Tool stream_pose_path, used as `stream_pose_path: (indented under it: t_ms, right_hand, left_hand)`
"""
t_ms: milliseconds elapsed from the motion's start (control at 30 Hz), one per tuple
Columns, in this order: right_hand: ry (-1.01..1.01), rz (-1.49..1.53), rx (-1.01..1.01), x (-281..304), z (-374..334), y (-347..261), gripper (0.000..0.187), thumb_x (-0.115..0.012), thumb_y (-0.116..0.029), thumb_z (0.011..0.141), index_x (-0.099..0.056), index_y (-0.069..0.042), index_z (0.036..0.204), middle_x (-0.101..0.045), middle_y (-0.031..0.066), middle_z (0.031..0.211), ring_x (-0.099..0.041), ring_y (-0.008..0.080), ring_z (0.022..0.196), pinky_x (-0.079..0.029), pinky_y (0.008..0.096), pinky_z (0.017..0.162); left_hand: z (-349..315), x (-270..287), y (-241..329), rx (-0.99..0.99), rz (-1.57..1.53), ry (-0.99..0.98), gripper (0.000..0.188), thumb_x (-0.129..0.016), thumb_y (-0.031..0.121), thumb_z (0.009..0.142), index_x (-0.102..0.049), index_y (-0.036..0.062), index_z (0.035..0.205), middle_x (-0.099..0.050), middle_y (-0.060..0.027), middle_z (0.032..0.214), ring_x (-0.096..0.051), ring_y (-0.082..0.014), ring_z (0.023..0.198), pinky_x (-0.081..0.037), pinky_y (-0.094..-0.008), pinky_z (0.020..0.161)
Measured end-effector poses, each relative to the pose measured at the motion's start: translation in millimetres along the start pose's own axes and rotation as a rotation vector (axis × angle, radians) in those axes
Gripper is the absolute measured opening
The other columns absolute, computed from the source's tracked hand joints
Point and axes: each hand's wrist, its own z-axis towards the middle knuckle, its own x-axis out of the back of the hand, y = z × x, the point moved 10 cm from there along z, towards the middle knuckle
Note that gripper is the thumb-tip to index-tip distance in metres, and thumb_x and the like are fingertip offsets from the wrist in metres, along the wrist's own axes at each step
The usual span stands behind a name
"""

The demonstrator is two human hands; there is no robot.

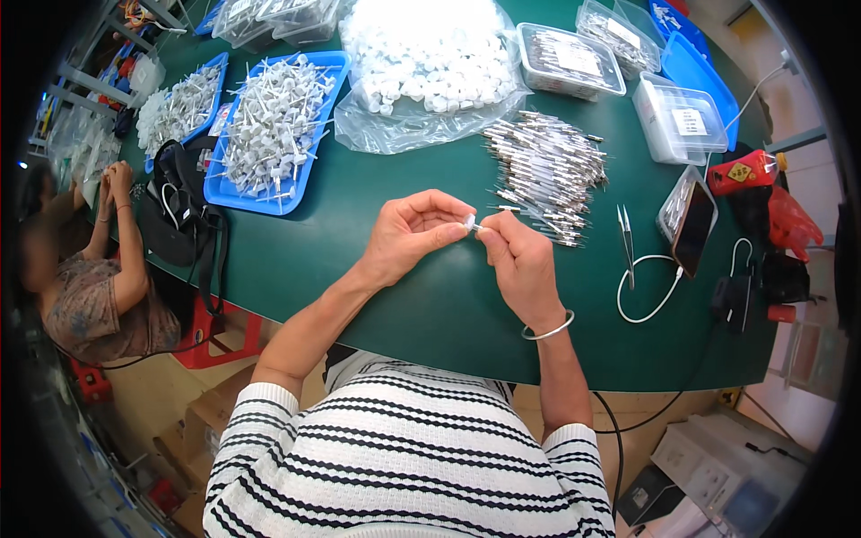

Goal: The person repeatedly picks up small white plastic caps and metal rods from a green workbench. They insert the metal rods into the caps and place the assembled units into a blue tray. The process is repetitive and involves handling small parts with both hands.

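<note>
Over the green table, my left hand (pixel 408 235) pinches a small white plastic cap (pixel 469 221) between thumb and forefinger. From the right, my right hand (pixel 520 264) closes its fingers on a thin metal pin (pixel 480 228) whose end meets the cap; how deep it sits in it I cannot tell. Beyond my right hand lies a heap of slim metal-and-white pins (pixel 552 170). A clear plastic bag (pixel 386 131) full of white caps (pixel 430 81) stands at the far middle. To the left, a blue tray (pixel 287 202) holds many caps with pins in them (pixel 278 125).
Tweezers (pixel 626 242) and a phone (pixel 695 229) with a white cable lie to the right. Clear boxes (pixel 574 61) of parts stand at the back right. A black bag (pixel 179 206) rests on the left edge, near another person (pixel 99 278) at work.
</note>
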Motion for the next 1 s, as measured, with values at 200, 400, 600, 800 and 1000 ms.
stream_pose_path:
  t_ms: [200, 400, 600, 800, 1000]
  right_hand:
    - [-0.118, 0.207, -0.176, -8, -3, 16, 0.017, -0.057, -0.015, 0.092, -0.056, -0.001, 0.082, -0.05, 0.0066, 0.057, -0.048, 0.0155, 0.048, -0.038, 0.0286, 0.047]
    - [0.057, 0.038, 0.002, -5, -5, 2, 0.018, -0.057, -0.016, 0.092, -0.057, -0.001, 0.083, -0.05, 0.0036, 0.058, -0.049, 0.0125, 0.05, -0.038, 0.0275, 0.047]
    - [0.058, 0.214, -0.005, -6, -7, 4, 0.018, -0.056, -0.018, 0.094, -0.058, -0.002, 0.086, -0.05, 0.0018, 0.059, -0.048, 0.0087, 0.052, -0.037, 0.0241, 0.047]
    - [0.025, 0.426, -0.069, -14, -12, 11, 0.02, -0.053, -0.022, 0.096, -0.058, -0.004, 0.088, -0.051, -0.0017, 0.062, -0.044, 0.0043, 0.054, -0.033, 0.0202, 0.048]
    - [0.061, 0.433, -0.071, -14, -8, 13, 0.017, -0.055, -0.019, 0.095, -0.058, -0.003, 0.091, -0.053, -0.0012, 0.068, -0.046, 0.0039, 0.059, -0.035, 0.0189, 0.052]
  left_hand:
    - [-1, -7, 0, 0.031, -0.048, -0.048, 0.018, -0.065, -0.001, 0.083, -0.06, -0.0026, 0.101, -0.058, -0.0059, 0.101, -0.058, -0.0105, 0.092, -0.049, -0.0233, 0.084]
    - [-3, -11, 6, -0.039, -0.081, -0.08, 0.02, -0.067, 0.0, 0.082, -0.058, -0.0015, 0.1, -0.055, -0.0056, 0.101, -0.056, -0.009, 0.091, -0.048, -0.0216, 0.081]
    - [-7, -17, 17, -0.06, -0.102, -0.077, 0.02, -0.066, -0.002, 0.082, -0.058, -0.0019, 0.1, -0.056, -0.0069, 0.099, -0.056, -0.0098, 0.089, -0.048, -0.0222, 0.08]
    - [-6, -23, 30, -0.221, 0.07, -0.158, 0.015, -0.064, -0.005, 0.083, -0.062, -0.0013, 0.097, -0.057, -0.0079, 0.097, -0.057, -0.0124, 0.088, -0.048, -0.0254, 0.078]
    - [-2, -20, 35, -0.243, 0.148, -0.142, 0.017, -0.064, -0.003, 0.083, -0.063, 0.0004, 0.099, -0.058, -0.0078, 0.098, -0.057, -0.0122, 0.088, -0.048, -0.0256, 0.078]
